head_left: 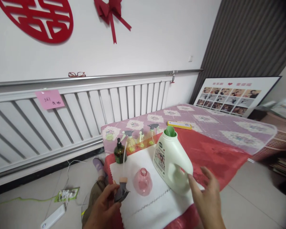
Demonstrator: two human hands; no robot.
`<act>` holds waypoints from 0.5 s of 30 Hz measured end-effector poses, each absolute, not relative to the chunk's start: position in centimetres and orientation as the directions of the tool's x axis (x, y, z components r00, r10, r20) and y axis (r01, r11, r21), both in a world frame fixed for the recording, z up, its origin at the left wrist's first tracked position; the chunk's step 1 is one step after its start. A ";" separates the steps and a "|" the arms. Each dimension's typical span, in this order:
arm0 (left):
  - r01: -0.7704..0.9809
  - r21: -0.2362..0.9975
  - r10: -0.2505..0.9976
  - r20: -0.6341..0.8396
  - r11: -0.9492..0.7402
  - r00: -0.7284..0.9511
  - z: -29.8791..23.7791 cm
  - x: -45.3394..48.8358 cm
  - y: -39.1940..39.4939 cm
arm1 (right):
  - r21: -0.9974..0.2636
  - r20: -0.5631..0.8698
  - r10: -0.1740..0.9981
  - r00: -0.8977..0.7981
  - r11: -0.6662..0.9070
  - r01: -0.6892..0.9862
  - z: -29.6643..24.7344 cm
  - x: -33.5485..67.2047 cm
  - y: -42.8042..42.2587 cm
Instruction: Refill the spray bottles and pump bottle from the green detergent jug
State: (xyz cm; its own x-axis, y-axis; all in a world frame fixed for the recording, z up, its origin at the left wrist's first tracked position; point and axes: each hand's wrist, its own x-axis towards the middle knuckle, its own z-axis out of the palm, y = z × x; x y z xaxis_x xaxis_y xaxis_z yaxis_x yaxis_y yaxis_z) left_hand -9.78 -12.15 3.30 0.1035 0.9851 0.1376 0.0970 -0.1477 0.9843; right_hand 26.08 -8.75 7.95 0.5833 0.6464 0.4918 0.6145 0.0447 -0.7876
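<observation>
My left hand (105, 205) grips a grey spray nozzle (121, 190), whose thin clear tube points upward. Just right of it, a pink bottle (143, 183) stands uncapped on a white cloth (154, 206). A large pale-green detergent jug (173, 162) with a green spout in its open neck stands behind and to the right of that bottle. My right hand (207, 197) is beside the jug's handle, thumb and fingers apart; it holds nothing, and whether the thumb touches the jug is unclear.
Behind the cloth stand a dark pump bottle (119, 153) and several clear spray bottles (130, 141). A yellow-edged flat box (179, 125) lies on the patterned tablecloth (205, 118). Red sheeting (209, 152) covers the right side. A radiator (85, 111) lines the wall; a power strip (66, 194) lies on the floor.
</observation>
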 end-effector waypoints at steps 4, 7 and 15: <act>-0.145 0.983 0.979 0.136 -0.115 0.149 4.6 -7.5 -12.7 | -0.570 0.730 0.597 0.332 0.264 0.778 10.0 23.9 -10.8; -0.099 0.987 0.962 0.150 -0.130 0.229 6.0 -5.9 -12.9 | -0.320 0.801 0.596 -0.056 0.506 0.801 11.5 20.8 -11.7; 0.271 0.929 0.954 0.192 -0.252 0.230 9.7 -4.3 -13.5 | -0.004 0.664 0.541 -0.516 0.693 0.721 13.7 15.7 -11.1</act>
